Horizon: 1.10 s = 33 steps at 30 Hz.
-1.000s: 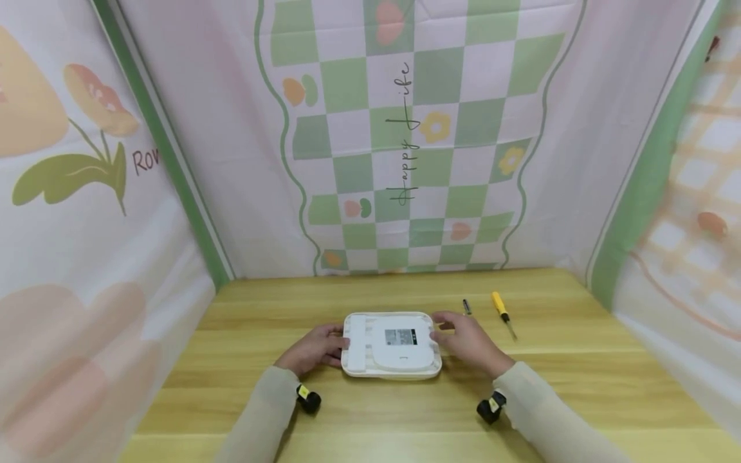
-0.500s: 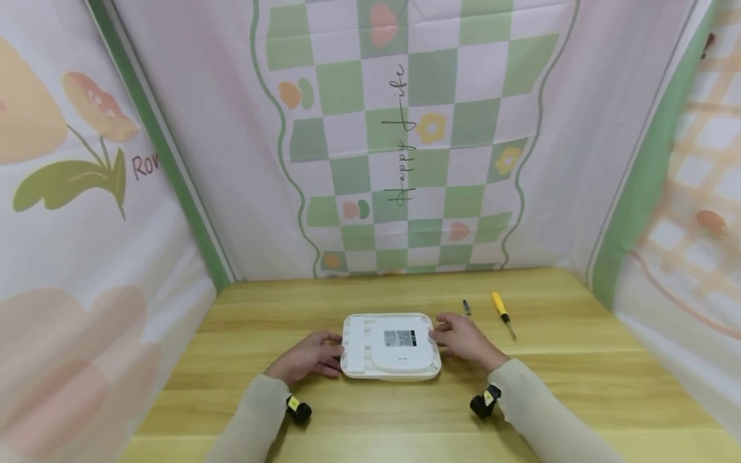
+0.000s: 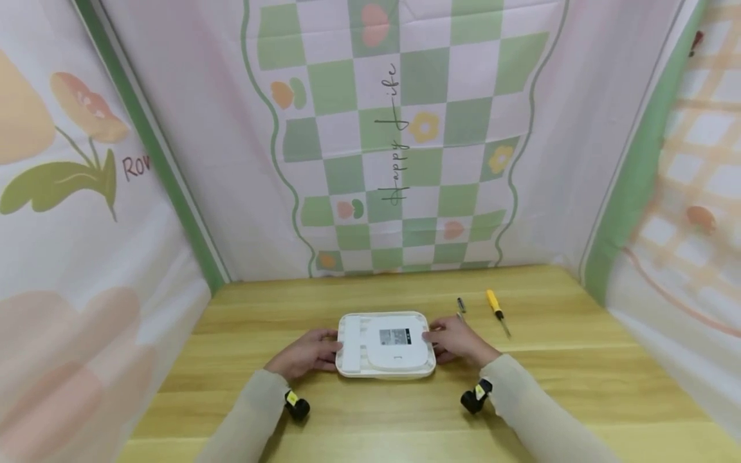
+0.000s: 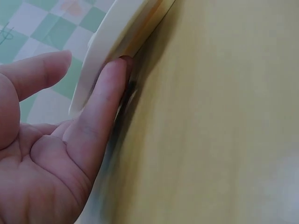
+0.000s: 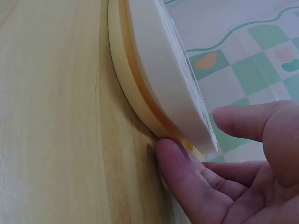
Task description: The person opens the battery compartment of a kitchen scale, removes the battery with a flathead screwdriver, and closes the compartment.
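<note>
A white rounded rectangular plastic device (image 3: 353, 347) lies on the table with its labelled face up. Its printed label (image 3: 393, 337) is too small to read. Against its left side is my left hand (image 3: 305, 354); in the left wrist view its straight fingers (image 4: 100, 100) touch the lower edge, while the thumb stands apart from the casing. On the opposite side, my right hand (image 3: 457, 341) holds the device's edge, fingers bent at the lower rim and thumb over the upper edge. Fingertips beneath the device are partly hidden.
Behind the right hand lie a yellow-handled screwdriver (image 3: 496, 308) and a small dark cylindrical piece (image 3: 460, 305). The wooden table (image 3: 370, 418) meets a patterned cloth backdrop (image 3: 399, 231) at its far edge, with cloth hanging on both sides.
My left hand drew slightly away from the device, then came back against its edge. My right thumb has moved further over the right edge. The device lies nearly where it was.
</note>
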Each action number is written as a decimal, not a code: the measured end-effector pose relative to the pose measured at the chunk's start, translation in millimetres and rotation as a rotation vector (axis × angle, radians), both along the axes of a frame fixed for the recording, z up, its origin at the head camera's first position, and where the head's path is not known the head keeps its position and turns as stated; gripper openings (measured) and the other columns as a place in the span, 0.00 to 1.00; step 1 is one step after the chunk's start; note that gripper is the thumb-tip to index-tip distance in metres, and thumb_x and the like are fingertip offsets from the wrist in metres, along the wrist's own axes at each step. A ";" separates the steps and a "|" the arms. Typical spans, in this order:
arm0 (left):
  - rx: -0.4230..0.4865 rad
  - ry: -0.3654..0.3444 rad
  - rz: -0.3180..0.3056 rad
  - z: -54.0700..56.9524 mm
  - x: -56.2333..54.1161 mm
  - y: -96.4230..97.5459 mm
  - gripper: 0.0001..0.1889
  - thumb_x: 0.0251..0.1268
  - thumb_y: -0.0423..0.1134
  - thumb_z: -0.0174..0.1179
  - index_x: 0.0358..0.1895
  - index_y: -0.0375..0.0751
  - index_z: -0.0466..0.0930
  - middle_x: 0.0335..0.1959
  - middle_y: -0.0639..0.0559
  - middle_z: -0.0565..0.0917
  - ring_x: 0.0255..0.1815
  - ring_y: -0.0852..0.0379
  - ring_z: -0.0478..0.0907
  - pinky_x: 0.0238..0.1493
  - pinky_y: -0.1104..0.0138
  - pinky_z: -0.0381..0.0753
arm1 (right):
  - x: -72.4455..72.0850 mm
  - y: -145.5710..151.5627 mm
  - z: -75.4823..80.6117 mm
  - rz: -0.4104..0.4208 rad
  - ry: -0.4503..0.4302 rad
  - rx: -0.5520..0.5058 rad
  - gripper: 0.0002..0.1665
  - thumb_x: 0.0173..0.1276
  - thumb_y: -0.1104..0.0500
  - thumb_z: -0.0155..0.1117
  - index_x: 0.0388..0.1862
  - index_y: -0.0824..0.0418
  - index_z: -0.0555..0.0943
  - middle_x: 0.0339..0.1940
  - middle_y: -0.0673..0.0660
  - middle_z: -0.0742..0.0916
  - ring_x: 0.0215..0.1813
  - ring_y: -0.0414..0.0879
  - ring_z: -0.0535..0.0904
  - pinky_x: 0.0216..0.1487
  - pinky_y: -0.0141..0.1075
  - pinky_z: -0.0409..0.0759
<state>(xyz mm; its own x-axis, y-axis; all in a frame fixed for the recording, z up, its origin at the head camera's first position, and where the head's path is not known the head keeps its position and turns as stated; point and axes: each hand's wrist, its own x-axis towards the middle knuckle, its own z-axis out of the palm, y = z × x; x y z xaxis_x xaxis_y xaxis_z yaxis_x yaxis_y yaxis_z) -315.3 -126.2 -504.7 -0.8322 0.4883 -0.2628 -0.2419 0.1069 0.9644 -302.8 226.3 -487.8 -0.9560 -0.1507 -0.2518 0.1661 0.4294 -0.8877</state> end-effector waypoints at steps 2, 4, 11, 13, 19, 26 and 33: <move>0.002 0.000 0.003 0.4 -2.4 1.6 0.33 0.69 0.36 0.59 0.71 0.25 0.55 0.46 0.36 0.82 0.45 0.44 0.82 0.47 0.54 0.84 | 0.6 -0.4 0.7 0.005 -0.009 0.020 0.27 0.70 0.58 0.62 0.62 0.75 0.72 0.39 0.60 0.85 0.35 0.51 0.84 0.31 0.44 0.86; -0.001 -0.003 0.004 0.7 -3.9 1.3 0.34 0.69 0.35 0.59 0.72 0.27 0.53 0.46 0.36 0.82 0.44 0.44 0.82 0.46 0.54 0.84 | 0.7 -2.7 0.8 0.018 -0.006 0.050 0.24 0.70 0.57 0.62 0.57 0.73 0.77 0.36 0.58 0.86 0.34 0.50 0.84 0.31 0.43 0.86; 0.029 -0.021 -0.010 -0.9 -6.8 -1.3 0.34 0.68 0.30 0.59 0.72 0.27 0.52 0.46 0.37 0.82 0.43 0.45 0.82 0.47 0.53 0.84 | 2.4 -11.9 3.7 0.024 0.039 0.111 0.10 0.70 0.59 0.62 0.40 0.65 0.85 0.30 0.55 0.86 0.29 0.48 0.83 0.28 0.42 0.85; 0.044 -0.025 -0.015 -0.8 -7.2 -0.6 0.34 0.67 0.28 0.58 0.72 0.26 0.52 0.46 0.37 0.82 0.42 0.45 0.82 0.46 0.53 0.84 | 3.2 -11.6 3.7 0.022 0.053 0.112 0.09 0.70 0.60 0.62 0.39 0.64 0.85 0.29 0.55 0.86 0.29 0.48 0.82 0.28 0.41 0.85; 0.051 -0.019 -0.027 1.6 -8.3 0.5 0.34 0.66 0.27 0.58 0.72 0.26 0.53 0.47 0.37 0.82 0.42 0.45 0.83 0.45 0.53 0.84 | 5.0 -7.9 2.1 0.016 0.084 0.132 0.10 0.71 0.59 0.61 0.42 0.63 0.86 0.27 0.53 0.85 0.28 0.46 0.80 0.26 0.39 0.82; 0.053 0.009 -0.028 5.3 -9.4 -1.4 0.32 0.67 0.28 0.58 0.71 0.27 0.55 0.47 0.38 0.82 0.42 0.45 0.83 0.44 0.54 0.85 | 6.7 -8.0 4.3 -0.010 0.086 0.090 0.15 0.72 0.58 0.60 0.51 0.66 0.84 0.24 0.56 0.83 0.28 0.45 0.80 0.27 0.38 0.83; 0.078 0.029 -0.004 4.1 -8.5 -4.5 0.32 0.67 0.26 0.57 0.72 0.28 0.55 0.46 0.37 0.82 0.40 0.44 0.83 0.43 0.53 0.85 | 7.3 -11.0 3.3 -0.034 0.064 0.016 0.23 0.73 0.59 0.59 0.62 0.71 0.76 0.37 0.57 0.87 0.34 0.48 0.84 0.33 0.42 0.85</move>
